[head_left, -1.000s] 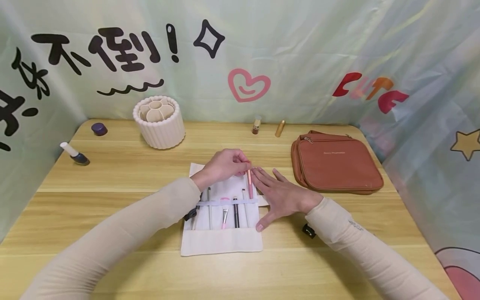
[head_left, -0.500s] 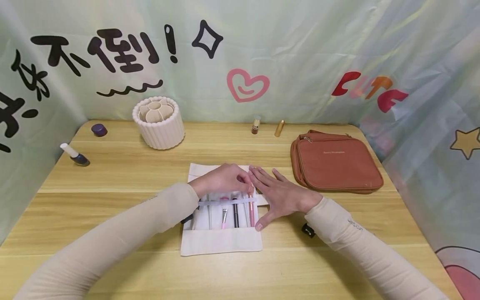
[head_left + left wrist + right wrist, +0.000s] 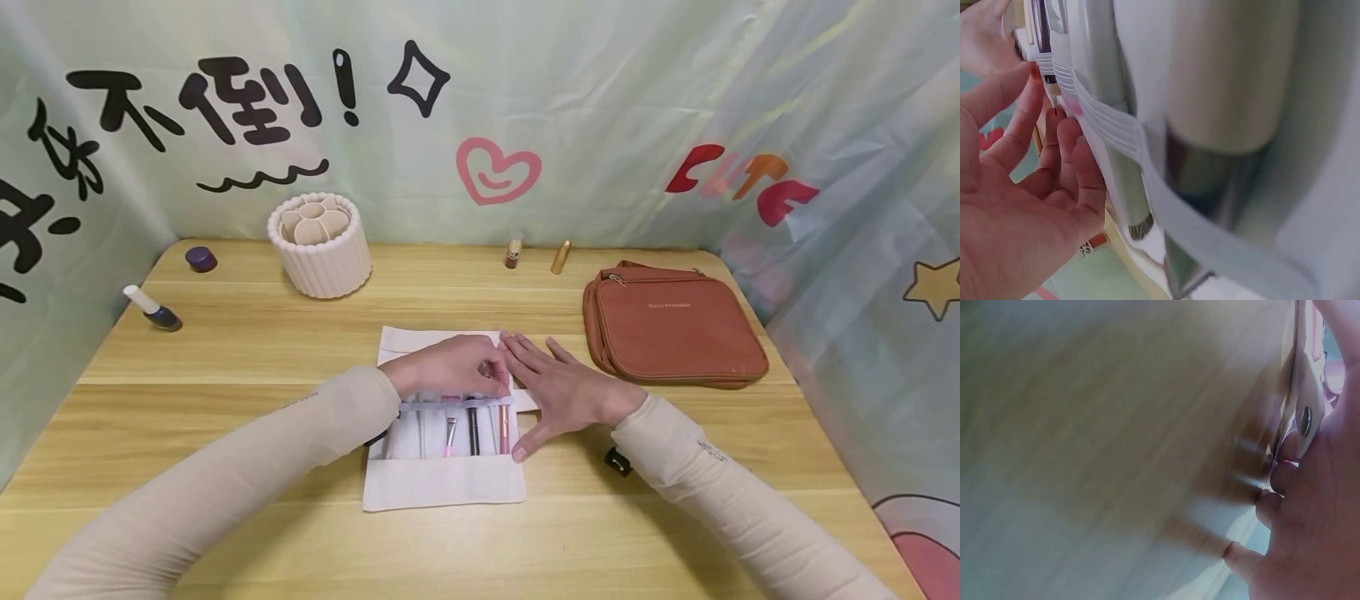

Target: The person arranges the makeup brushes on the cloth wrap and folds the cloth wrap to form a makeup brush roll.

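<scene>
A white brush roll lies spread on the table with several makeup brushes under its elastic band. At its right end, my left hand pinches the upper end of a pink makeup brush between thumb and forefinger, just above the band. The brush's orange tip shows between those fingers in the left wrist view; its lower end is hidden in the pocket. My right hand rests with spread fingers along the roll's right edge. Beneath it, a strap with a metal snap sticks out.
A brown zippered case lies at the right. Behind stand a small bottle and a gold tube. At the left are a white ribbed holder, a purple jar and a nail polish bottle.
My left hand has moved toward me with the pink brush, sliding it down under the band and into the pocket. The right hand has stayed in place.
</scene>
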Demonstrator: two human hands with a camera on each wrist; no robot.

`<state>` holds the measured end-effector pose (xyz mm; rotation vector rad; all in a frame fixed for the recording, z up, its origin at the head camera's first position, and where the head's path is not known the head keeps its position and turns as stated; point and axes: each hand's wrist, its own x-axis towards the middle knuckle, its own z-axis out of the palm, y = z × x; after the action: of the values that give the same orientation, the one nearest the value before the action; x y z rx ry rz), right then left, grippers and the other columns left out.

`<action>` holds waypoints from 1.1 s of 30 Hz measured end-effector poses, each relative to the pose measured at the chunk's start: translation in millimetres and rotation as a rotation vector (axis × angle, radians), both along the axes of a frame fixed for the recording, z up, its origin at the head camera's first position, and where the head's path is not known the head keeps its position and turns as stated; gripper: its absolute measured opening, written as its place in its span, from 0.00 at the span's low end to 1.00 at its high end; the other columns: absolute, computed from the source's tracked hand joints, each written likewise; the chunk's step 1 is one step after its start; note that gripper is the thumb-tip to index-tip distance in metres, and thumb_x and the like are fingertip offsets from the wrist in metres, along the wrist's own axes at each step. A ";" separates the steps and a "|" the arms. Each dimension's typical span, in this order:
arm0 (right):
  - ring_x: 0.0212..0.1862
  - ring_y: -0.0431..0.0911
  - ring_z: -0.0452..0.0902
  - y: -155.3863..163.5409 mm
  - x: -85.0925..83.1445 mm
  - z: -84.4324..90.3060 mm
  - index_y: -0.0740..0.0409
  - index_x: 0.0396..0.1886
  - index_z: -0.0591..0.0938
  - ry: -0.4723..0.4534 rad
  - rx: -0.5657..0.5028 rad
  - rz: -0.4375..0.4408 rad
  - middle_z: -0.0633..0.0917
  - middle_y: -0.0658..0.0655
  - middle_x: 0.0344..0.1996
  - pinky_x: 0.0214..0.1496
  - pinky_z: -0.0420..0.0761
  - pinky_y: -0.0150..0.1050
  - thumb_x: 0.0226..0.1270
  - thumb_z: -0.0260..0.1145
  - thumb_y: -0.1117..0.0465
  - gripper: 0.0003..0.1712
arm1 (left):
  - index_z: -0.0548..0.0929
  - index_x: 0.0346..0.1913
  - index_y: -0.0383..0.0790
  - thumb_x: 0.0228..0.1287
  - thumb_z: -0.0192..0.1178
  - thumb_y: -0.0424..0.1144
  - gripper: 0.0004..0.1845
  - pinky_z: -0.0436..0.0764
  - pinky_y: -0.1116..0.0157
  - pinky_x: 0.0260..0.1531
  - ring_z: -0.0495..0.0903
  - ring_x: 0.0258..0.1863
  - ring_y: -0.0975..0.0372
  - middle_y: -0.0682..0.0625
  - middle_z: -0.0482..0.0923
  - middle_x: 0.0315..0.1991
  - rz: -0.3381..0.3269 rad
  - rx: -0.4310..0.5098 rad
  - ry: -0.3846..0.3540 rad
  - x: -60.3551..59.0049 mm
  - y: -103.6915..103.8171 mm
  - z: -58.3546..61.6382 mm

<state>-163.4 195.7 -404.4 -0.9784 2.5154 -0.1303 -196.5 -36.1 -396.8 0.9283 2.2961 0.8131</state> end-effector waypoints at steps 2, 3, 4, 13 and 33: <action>0.91 0.56 0.31 0.4 -0.2 -0.1 0.58 0.90 0.37 -0.003 -0.002 -0.002 0.33 0.57 0.90 0.89 0.38 0.67 0.48 0.75 0.15 0.90 | 0.90 0.44 0.47 0.76 0.69 0.42 0.04 0.79 0.68 0.42 0.78 0.39 0.65 0.51 0.81 0.46 -0.010 0.002 0.012 0.3 0.5 1.0; 0.91 0.56 0.31 0.6 -0.3 -0.1 0.58 0.90 0.37 -0.004 -0.001 -0.001 0.33 0.57 0.90 0.89 0.38 0.67 0.48 0.75 0.15 0.90 | 0.91 0.43 0.47 0.76 0.69 0.41 0.03 0.79 0.68 0.42 0.78 0.40 0.65 0.52 0.81 0.46 -0.018 0.002 0.016 0.0 0.3 1.1; 0.91 0.56 0.31 0.7 -0.3 -0.3 0.58 0.90 0.37 -0.005 -0.002 -0.002 0.33 0.57 0.90 0.89 0.38 0.67 0.48 0.75 0.15 0.90 | 0.91 0.42 0.48 0.76 0.68 0.41 0.04 0.79 0.68 0.43 0.78 0.40 0.65 0.52 0.81 0.46 -0.026 0.000 0.014 -0.3 -0.3 1.0; 0.91 0.56 0.30 1.4 -0.7 -0.8 0.58 0.90 0.37 -0.002 -0.008 0.000 0.34 0.57 0.90 0.89 0.38 0.67 0.47 0.75 0.15 0.90 | 0.93 0.50 0.48 0.79 0.65 0.40 0.08 0.79 0.66 0.51 0.79 0.40 0.68 0.52 0.83 0.49 -0.095 -0.010 -0.030 -4.5 -6.8 3.5; 0.91 0.56 0.30 1.1 -1.1 -1.2 0.58 0.90 0.37 -0.002 -0.017 0.006 0.33 0.58 0.90 0.88 0.38 0.68 0.47 0.76 0.15 0.90 | 0.92 0.44 0.50 0.81 0.62 0.43 0.09 0.75 0.71 0.37 0.73 0.28 0.74 0.64 0.81 0.29 -0.262 -0.053 0.038 13.6 -10.6 8.1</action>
<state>-164.5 196.7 -405.5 -0.9919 2.5126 -0.1505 -183.0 -46.7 -388.7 1.1978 2.1561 0.6250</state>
